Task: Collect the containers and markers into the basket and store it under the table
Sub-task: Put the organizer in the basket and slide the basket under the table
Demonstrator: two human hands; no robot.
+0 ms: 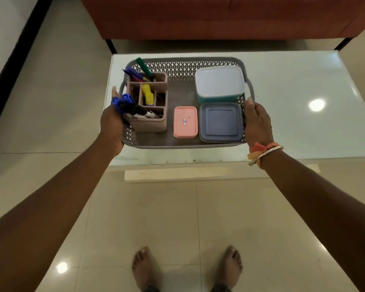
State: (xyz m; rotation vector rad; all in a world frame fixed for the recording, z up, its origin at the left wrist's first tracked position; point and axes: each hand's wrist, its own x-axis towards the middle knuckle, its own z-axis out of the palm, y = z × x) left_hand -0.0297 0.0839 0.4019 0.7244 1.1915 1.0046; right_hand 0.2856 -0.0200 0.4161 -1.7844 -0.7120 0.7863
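The left hand (112, 121) grips the left short end of the grey perforated plastic basket (183, 144), also clutching blue-capped markers (124, 103). The basket rests on the glass tabletop (293, 91), long axis left-to-right. The right hand (258, 123) grasps its right end, both hands equally near.

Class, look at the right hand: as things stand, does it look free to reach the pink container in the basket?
Probably not straight away. The right hand is gripping the basket by its side, so it would have to let go first. Otherwise the pink container lies uncovered, beyond the flat blue-lidded container.
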